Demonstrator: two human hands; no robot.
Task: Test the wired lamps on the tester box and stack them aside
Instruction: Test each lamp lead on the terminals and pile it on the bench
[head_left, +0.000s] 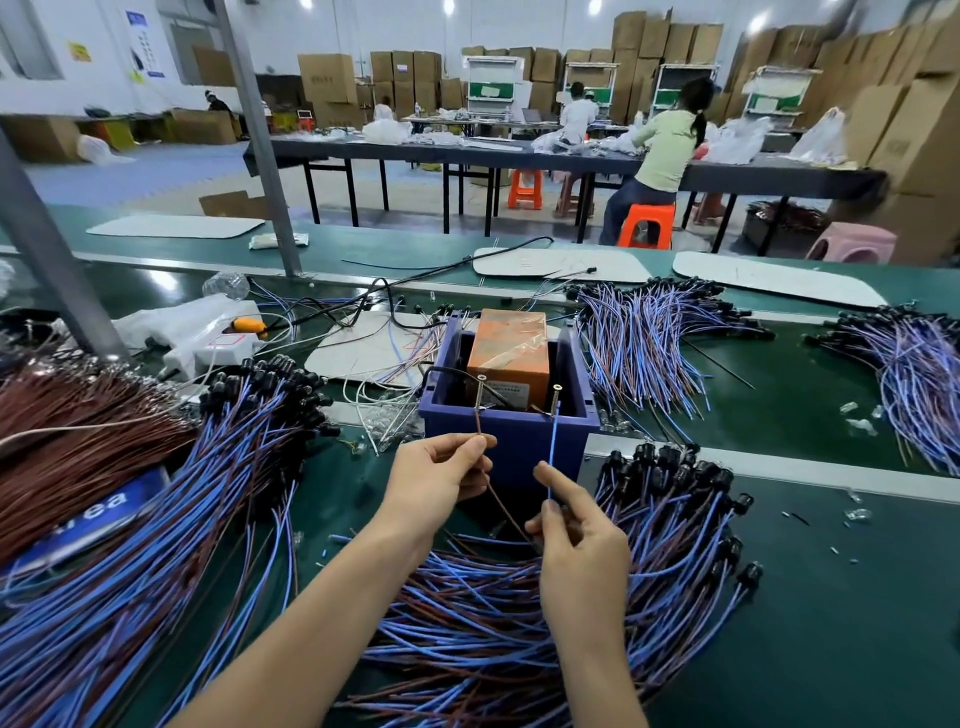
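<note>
The tester box (511, 353), orange and wrapped in tape, sits inside a blue plastic bin (582, 415) in the middle of the green table. Two screws stand at the bin's near edge. My left hand (441, 483) pinches a brown wire (479, 428) whose tip reaches up to the left screw (481, 387). My right hand (576, 535) pinches a blue wire (553, 447) that runs up to the right screw (557, 396). Both wires trail down into the pile of wired lamps (519, 613) under my hands. The lamp at their far end cannot be picked out.
More heaps of blue and brown wired lamps lie at the left (171, 519), at the back right (644, 332) and at the far right (904, 364). A white power strip (218, 348) lies behind left. A grey post (57, 270) rises at the left. People sit at tables behind.
</note>
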